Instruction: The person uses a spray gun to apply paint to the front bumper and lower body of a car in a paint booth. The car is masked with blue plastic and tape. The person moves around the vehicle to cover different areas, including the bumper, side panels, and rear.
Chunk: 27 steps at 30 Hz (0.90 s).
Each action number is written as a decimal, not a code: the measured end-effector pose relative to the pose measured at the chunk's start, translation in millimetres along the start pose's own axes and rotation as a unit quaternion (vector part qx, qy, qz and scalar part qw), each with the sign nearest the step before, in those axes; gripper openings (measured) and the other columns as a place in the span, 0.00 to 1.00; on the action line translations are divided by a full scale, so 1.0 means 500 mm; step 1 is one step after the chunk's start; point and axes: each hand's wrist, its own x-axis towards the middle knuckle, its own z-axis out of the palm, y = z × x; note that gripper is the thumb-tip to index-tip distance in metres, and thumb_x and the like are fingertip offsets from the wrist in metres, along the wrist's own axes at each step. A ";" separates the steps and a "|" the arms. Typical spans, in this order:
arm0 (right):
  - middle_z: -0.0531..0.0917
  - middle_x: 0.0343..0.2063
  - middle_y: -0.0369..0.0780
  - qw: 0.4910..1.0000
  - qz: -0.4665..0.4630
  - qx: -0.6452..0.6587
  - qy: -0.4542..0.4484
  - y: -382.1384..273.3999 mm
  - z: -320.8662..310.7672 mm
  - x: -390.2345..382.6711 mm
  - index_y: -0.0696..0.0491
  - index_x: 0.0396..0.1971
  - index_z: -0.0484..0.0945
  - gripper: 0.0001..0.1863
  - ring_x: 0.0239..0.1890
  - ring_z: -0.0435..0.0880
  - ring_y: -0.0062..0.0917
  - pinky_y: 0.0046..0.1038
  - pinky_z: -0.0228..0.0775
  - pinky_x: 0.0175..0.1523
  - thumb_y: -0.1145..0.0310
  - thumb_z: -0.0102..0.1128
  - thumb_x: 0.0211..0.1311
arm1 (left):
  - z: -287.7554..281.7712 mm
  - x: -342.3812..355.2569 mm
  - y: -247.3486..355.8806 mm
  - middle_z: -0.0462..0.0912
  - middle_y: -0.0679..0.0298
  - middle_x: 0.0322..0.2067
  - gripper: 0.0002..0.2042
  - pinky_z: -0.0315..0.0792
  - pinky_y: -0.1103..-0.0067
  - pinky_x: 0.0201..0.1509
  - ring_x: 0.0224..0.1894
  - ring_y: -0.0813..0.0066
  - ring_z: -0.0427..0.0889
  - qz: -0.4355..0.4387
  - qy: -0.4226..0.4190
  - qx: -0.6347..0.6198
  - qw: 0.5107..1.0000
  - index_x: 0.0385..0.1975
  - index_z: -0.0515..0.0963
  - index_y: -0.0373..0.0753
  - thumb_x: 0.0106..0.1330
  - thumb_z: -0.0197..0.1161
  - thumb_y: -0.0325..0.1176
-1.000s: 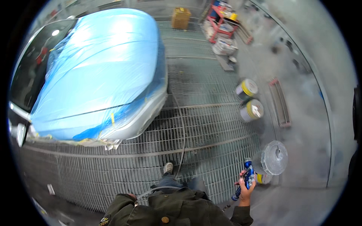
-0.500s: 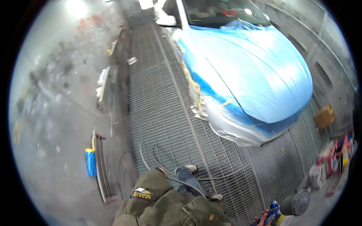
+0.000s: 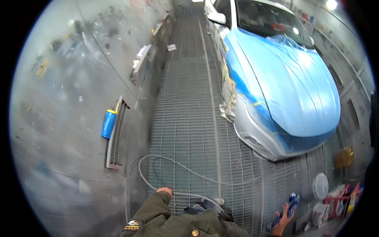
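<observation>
Now my right grip (image 3: 284, 217) hugs the blue metal spray gun (image 3: 293, 201); my left grip (image 3: 165, 190), round the bendy grey hose (image 3: 185, 193), should stop tangles.

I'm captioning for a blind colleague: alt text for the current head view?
The right hand holds a blue spray gun with a translucent cup; the left hand is at a grey hose. Ahead is a white car, partly under blue film.

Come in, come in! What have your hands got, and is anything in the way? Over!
Right hand holding blue spray gun. Left hand at grey hose, grip unclear. Hose loops across floor grating ahead; blue-covered car front right.
</observation>
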 end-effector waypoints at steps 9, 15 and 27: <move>0.80 0.49 0.39 0.979 -0.076 0.056 -0.179 0.012 -0.063 -0.072 0.54 0.63 0.66 0.27 0.47 0.80 0.22 0.24 0.82 0.30 0.73 0.61 0.66 | 0.343 0.017 -0.040 0.85 0.56 0.44 0.18 0.77 0.60 0.49 0.47 0.55 0.82 -0.003 0.026 -0.058 0.998 0.43 0.84 0.43 0.66 0.61 0.51; 0.79 0.47 0.40 0.975 -0.122 0.102 -0.156 0.079 -0.192 -0.165 0.56 0.65 0.64 0.29 0.46 0.79 0.22 0.25 0.83 0.31 0.70 0.61 0.66 | 0.432 0.032 -0.066 0.85 0.53 0.38 0.23 0.78 0.57 0.42 0.38 0.52 0.83 0.034 -0.005 -0.040 0.999 0.41 0.84 0.38 0.61 0.65 0.55; 0.81 0.48 0.40 0.981 -0.118 0.154 -0.025 0.202 -0.480 -0.340 0.56 0.57 0.72 0.19 0.48 0.79 0.21 0.27 0.82 0.30 0.67 0.58 0.69 | 0.462 -0.054 -0.057 0.85 0.50 0.41 0.26 0.75 0.60 0.49 0.45 0.50 0.82 0.130 -0.040 0.061 0.989 0.45 0.83 0.37 0.62 0.64 0.56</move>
